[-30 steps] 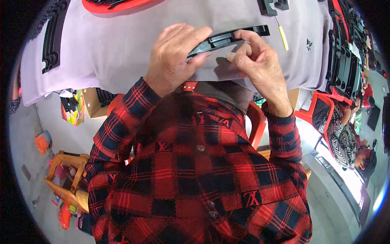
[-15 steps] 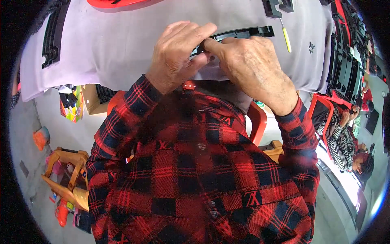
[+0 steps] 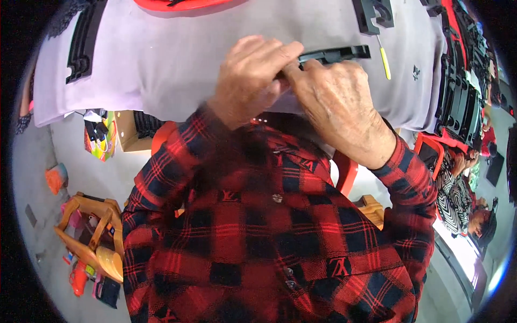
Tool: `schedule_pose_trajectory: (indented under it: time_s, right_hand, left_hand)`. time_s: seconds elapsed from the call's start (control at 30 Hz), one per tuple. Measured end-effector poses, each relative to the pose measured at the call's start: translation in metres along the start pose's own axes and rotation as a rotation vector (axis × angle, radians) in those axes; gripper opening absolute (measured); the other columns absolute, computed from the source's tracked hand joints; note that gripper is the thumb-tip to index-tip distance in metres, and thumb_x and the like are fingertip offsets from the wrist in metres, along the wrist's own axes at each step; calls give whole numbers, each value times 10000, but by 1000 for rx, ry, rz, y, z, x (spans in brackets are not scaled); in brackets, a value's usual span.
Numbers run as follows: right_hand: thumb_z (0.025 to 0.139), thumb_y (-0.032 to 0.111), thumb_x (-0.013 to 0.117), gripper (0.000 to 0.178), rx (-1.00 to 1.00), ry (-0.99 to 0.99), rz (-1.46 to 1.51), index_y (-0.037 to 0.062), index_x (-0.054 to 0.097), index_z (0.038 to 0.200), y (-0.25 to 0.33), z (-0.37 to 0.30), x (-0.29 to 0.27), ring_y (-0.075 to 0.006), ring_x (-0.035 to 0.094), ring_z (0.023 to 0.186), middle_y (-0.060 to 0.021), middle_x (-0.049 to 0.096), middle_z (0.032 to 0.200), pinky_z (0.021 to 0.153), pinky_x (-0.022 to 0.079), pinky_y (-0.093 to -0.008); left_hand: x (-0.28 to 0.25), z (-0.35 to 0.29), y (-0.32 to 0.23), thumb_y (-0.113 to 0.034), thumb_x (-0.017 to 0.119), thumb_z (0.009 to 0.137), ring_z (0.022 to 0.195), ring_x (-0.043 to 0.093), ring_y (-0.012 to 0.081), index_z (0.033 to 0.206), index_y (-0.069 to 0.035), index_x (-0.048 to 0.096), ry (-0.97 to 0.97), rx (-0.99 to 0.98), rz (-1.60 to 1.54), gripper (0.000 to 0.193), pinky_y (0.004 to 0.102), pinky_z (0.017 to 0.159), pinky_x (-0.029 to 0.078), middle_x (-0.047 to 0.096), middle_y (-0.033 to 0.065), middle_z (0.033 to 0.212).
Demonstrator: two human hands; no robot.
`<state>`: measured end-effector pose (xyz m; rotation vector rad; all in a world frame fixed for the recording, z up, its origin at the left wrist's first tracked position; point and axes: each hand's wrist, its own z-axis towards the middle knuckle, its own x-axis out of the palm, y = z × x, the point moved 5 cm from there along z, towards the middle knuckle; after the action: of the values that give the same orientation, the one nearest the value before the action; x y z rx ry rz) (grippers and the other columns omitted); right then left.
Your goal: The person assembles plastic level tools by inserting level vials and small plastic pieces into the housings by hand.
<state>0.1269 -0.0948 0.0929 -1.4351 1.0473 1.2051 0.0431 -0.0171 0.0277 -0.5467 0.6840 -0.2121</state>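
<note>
A long black plastic strip lies between my hands above the cloth-covered table, its right end showing past my fingers. My left hand is closed on the strip's left part, which its fingers hide; the hand is slightly smeared by motion. Fingers bent, my right hand grips the strip close beside the left fingertips. To the right of the strip lies a thin tool with a yellow handle, its metal shaft pointing at a black notched plastic part. Small black pieces rest on the cloth farther right.
A red tray sits at the far edge. Another black ribbed strip lies on the table's left. Several black parts fill the right side, where another person sits. A cardboard box and wooden stool stand left below.
In the picture, the table, my hands and the strip have shifted a little right and down. The strip's right end looks narrower, and my left hand covers more of its left part.
</note>
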Motion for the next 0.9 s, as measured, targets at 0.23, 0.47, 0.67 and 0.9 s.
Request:
schedule_pose_trajectory:
  time_s: [0.23, 0.47, 0.67, 0.9]
  right_hand:
    - [821, 80, 617, 106, 80, 6, 236, 65, 608, 925, -2, -5, 7, -325, 644, 623, -104, 590, 734, 571, 502, -432]
    - [822, 66, 702, 187, 200, -326, 486, 62, 663, 1005, -4, -21, -28, -281, 649, 645, -86, 652, 776, 601, 496, -372]
    - [823, 70, 719, 119, 445, -434, 634, 56, 687, 937, -33, -28, -3, -333, 651, 698, -140, 680, 805, 660, 497, -396]
    - [812, 89, 697, 81, 378, -444, 560, 69, 675, 887, -32, -20, 43, -365, 613, 749, -135, 645, 776, 698, 476, -461]
  left_hand:
    - [-7, 6, -13, -69, 650, 742, 849, 614, 304, 982, -66, 622, 7, -11, 59, 242, 423, 823, 459, 582, 82, 885]
    - [-67, -14, -10, -74, 755, 730, 895, 614, 341, 1091, -28, 656, 95, -176, 52, 377, 434, 831, 475, 609, 129, 921]
    - [-159, -52, 26, -84, 783, 792, 874, 642, 344, 1105, 4, 662, -154, -430, 344, 347, 410, 779, 521, 631, 157, 972]
    - [-212, -49, 78, -148, 729, 837, 956, 609, 384, 1143, -14, 649, -401, -514, 662, 343, 468, 856, 477, 608, 169, 999]
